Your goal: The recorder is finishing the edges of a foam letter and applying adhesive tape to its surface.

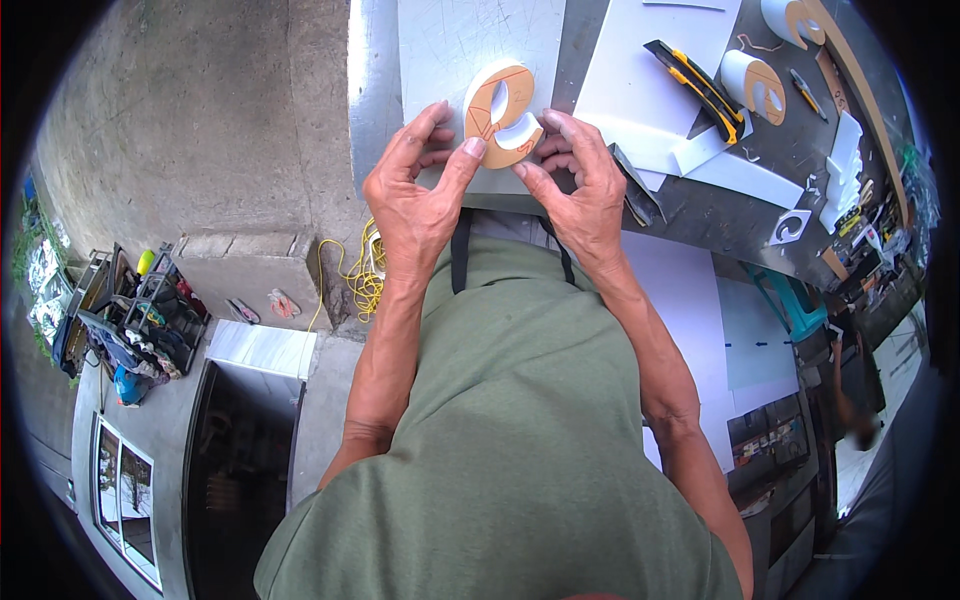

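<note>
A thick, curved letter-shaped piece [478, 112] with a brown face, red pen marks and white sides is held up over the near edge of the work table. My left hand [420, 185] grips it, thumb pressed on the brown face at its lower left and fingers curled by its left side. My right hand [585, 190] closes on its lower right edge between thumb and fingertips. Beneath it lies a pale grey board [420, 40]. To the right, a yellow and black utility knife [700, 92] rests on white sheet material [620, 90].
More curved brown-faced pieces [755, 85] stand at the right. Beyond them lie a slim cutter [808, 95], white offcuts [845, 170] and a long brown strip [875, 120]. A dark blade-like sheet [638, 185] sits by my right wrist. Yellow cord [365, 280] is on the ground at left.
</note>
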Available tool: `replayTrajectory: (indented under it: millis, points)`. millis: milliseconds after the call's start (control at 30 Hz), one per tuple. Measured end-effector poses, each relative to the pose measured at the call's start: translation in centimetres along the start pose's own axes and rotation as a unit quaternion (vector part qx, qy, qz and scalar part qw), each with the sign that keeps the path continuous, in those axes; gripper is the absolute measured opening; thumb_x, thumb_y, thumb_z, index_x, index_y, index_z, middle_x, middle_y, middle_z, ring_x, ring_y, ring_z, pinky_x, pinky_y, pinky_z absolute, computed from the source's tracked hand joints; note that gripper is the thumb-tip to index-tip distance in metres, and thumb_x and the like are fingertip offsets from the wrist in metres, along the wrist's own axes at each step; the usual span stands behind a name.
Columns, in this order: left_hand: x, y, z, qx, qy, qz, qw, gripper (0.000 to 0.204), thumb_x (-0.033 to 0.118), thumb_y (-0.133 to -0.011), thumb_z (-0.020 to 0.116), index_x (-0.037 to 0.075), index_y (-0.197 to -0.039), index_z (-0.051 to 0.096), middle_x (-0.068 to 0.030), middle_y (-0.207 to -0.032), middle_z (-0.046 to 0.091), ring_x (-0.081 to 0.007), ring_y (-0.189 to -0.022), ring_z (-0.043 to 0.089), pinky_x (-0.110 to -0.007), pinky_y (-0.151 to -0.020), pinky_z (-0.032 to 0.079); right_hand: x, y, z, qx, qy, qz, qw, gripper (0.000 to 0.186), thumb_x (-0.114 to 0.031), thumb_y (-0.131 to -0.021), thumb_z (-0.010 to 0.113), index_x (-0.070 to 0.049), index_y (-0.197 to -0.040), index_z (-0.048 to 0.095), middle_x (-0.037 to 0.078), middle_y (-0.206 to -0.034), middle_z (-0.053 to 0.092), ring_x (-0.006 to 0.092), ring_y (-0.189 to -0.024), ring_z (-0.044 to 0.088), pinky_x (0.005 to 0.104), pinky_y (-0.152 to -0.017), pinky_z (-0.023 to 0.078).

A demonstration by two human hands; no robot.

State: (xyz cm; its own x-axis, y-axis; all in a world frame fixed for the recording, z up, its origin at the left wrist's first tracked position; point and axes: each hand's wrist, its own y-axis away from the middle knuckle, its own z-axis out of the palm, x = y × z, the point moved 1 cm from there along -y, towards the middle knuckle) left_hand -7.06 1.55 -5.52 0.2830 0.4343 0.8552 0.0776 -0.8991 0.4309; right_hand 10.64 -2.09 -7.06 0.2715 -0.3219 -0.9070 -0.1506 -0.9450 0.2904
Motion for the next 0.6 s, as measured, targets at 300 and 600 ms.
replayTrajectory:
  millis: [300,600]
  points:
    - [0.55,0.03,0.33,-0.008,0.017,0.007,1.0,0.05,0.003,-0.085,0.08,-0.004,-0.131,0.063,-0.0162,-0.114,0.071,-0.0197,-0.101,0.07,-0.032,-0.087,0.061,0.4,-0.01,0.15,0.009,-0.045,0.031,0.998,0.058,-0.003,-0.081,0.081,-0.002,-0.135,0.059,0.013,-0.119,0.067,0.0162,-0.089,0.068,0.0293,-0.074,0.06]
    - [0.4,-0.23,0.39,-0.004,0.045,-0.003,0.999,0.049,0.001,-0.081,0.083,-0.005,-0.126,0.066,-0.0175,-0.109,0.073,-0.0207,-0.096,0.072,-0.033,-0.084,0.062,0.33,-0.16,0.04,0.007,-0.052,0.029,0.998,0.061,-0.013,-0.08,0.085,-0.004,-0.135,0.06,0.012,-0.119,0.068,0.0157,-0.089,0.067,0.0287,-0.072,0.06]
